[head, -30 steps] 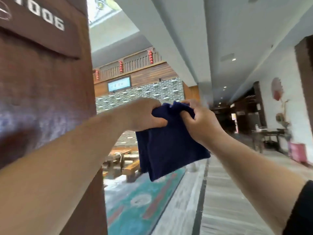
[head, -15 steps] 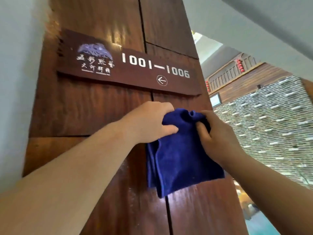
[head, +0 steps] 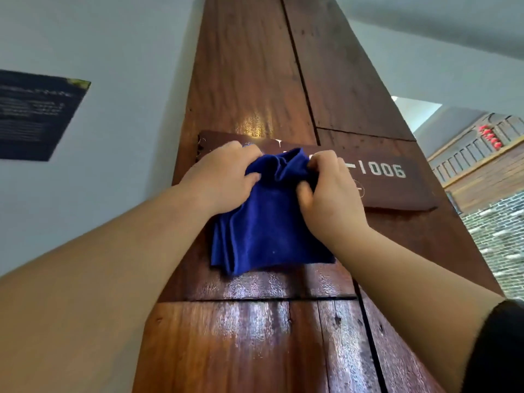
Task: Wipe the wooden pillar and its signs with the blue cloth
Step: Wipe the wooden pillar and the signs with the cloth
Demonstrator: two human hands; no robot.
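While both arms reach up, the left hand (head: 224, 177) and right hand (head: 330, 197) each pinch the bunched top edge of the blue cloth (head: 269, 231). The cloth hangs against the wooden pillar (head: 255, 80), covering the left part of its sign (head: 397, 182), where "1006" shows at right.

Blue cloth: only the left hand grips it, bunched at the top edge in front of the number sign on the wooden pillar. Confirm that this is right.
Not quite. The head view shows both hands gripping the blue cloth: the left hand and the right hand each pinch its bunched top edge. The rest holds: it hangs in front of the number sign on the wooden pillar.
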